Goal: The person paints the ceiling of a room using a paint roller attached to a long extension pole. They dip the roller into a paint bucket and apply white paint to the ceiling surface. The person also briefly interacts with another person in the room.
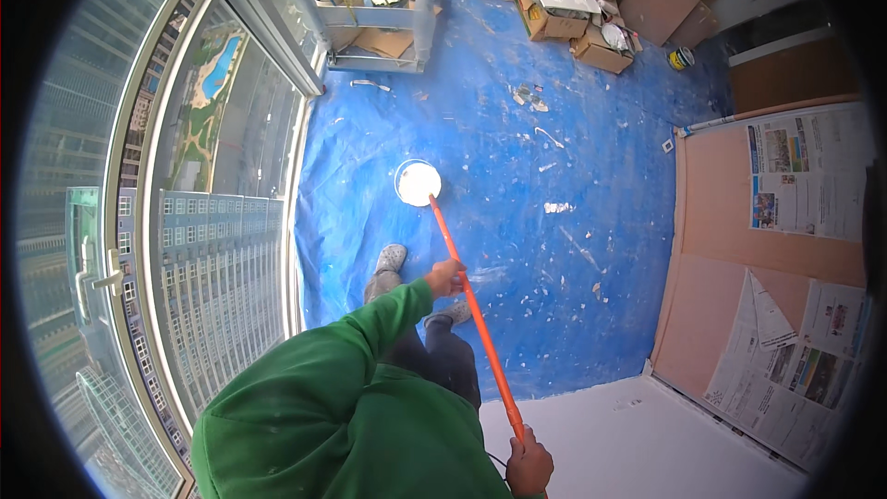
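Observation:
A long orange pole (478,322) slants down from my hands, and its far end goes into a round bucket (413,178) of white paint on the blue floor sheet (545,259). My left hand (444,278), at the end of a green sleeve, wraps around the pole's middle. Closer to the lower edge, my right hand (529,464) is closed around the pole's near part. Whatever is fixed to the pole's far end is hidden in the bucket.
Tall windows (217,129) line the left side. A step platform (374,32) stands at the far left, beside several tubs and bottles. Cardboard boxes (601,51) and a small tin (681,58) lie at the far right. Newspaper-covered boards (688,286) edge the right.

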Demonstrator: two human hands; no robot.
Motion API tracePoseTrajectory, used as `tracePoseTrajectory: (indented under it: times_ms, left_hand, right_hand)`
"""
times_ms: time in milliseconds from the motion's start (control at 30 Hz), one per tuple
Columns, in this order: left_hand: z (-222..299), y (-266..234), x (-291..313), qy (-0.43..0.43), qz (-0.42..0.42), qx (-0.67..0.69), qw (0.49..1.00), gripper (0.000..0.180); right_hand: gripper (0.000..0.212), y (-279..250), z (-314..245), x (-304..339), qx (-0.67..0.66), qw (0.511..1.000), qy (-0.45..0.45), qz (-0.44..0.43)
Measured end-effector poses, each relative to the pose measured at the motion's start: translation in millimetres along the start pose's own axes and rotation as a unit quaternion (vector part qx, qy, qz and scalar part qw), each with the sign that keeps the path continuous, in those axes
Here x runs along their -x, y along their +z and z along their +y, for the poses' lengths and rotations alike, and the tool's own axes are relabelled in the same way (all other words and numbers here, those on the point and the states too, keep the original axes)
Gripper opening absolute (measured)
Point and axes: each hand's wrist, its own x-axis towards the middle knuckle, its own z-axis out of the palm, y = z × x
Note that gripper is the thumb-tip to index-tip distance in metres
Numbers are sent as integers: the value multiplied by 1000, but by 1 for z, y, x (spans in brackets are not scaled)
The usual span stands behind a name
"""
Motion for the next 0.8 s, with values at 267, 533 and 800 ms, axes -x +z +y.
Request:
tracePoseTrajectory:
  times_ms: [267, 533, 800]
  left_hand:
    - [-55, 96, 27, 80, -91, 43, 992, 18]
    - [-48, 189, 100, 246, -142, 17, 959, 21]
    - [58, 220, 260, 471, -159, -56, 866, 21]
  right_hand:
    - [31, -115, 210, -48, -181, 977, -32, -104]
    - [30, -130, 380, -157, -93, 985, 6, -144]
    - [33, -10, 288, -256, -146, 985, -73, -63]
